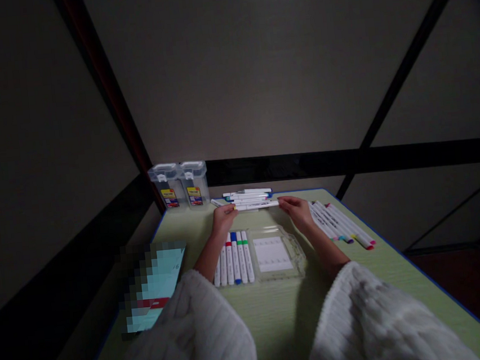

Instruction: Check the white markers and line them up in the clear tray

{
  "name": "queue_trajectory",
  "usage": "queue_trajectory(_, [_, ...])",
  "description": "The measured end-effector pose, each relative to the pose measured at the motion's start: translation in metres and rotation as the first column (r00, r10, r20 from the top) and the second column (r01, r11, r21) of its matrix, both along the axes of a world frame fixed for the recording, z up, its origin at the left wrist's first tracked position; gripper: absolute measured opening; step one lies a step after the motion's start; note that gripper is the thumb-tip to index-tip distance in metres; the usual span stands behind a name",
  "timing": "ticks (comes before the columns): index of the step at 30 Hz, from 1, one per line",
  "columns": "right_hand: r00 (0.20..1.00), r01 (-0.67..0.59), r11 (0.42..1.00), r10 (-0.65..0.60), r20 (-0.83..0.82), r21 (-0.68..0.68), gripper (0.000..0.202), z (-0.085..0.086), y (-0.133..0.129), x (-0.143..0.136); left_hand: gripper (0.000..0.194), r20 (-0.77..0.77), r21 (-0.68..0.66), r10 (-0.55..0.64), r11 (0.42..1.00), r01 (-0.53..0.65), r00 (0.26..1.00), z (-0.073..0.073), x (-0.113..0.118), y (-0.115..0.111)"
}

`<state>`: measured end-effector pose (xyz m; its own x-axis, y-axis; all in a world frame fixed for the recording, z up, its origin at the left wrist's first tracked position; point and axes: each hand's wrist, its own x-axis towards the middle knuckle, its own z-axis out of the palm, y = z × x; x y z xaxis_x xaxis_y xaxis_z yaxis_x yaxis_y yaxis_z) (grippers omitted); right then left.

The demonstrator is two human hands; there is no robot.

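Note:
A white marker (257,205) with a yellow end at the left lies level between my two hands. My left hand (223,218) pinches its yellow end. At its other end, the fingers of my right hand (296,209) are closed on the tip. Just behind it is a pile of white markers (247,195) at the back of the table. Nearer to me, a clear plastic case (274,275) with a white card inside lies flat between my forearms. Left of the case, several whiteboard markers (235,259) with red, blue and green bands stand side by side in a row, partly behind my left forearm.
Two clear lidded boxes (180,186) stand at the back left. Several coloured-tip markers (346,223) lie slantwise at the right. A teal flat item (158,278), partly pixelated, lies at the left edge of the green table (275,324). A wall panel (256,88) rises behind.

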<state>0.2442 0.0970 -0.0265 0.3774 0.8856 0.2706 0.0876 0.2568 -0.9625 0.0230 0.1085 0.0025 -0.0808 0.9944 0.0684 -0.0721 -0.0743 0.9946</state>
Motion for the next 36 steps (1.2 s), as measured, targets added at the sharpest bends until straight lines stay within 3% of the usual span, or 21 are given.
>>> queue_trajectory(6, [0.993,-0.024,0.999,0.019,-0.115,-0.035,0.030,0.003,-0.004,0.000,0.016,0.039,-0.007,-0.060,0.998,0.060,0.997,0.007,0.000,-0.005])
queue_trajectory(14, [0.990,-0.074,0.995,0.065,-0.127,-0.072,0.032,0.006,-0.014,-0.001,0.018,0.041,-0.028,-0.122,0.992,0.123,0.992,0.014,0.002,-0.013])
queue_trajectory(25, [0.992,-0.121,0.988,0.117,-0.052,-0.095,0.046,0.013,-0.021,-0.006,0.033,-0.077,-0.059,-0.131,0.990,0.127,0.988,0.014,0.004,-0.014])
queue_trajectory(36, [0.987,-0.160,0.981,0.157,-0.039,-0.109,0.044,0.016,-0.028,-0.016,0.035,-0.132,-0.069,-0.089,0.994,0.081,0.987,0.010,-0.001,-0.010])
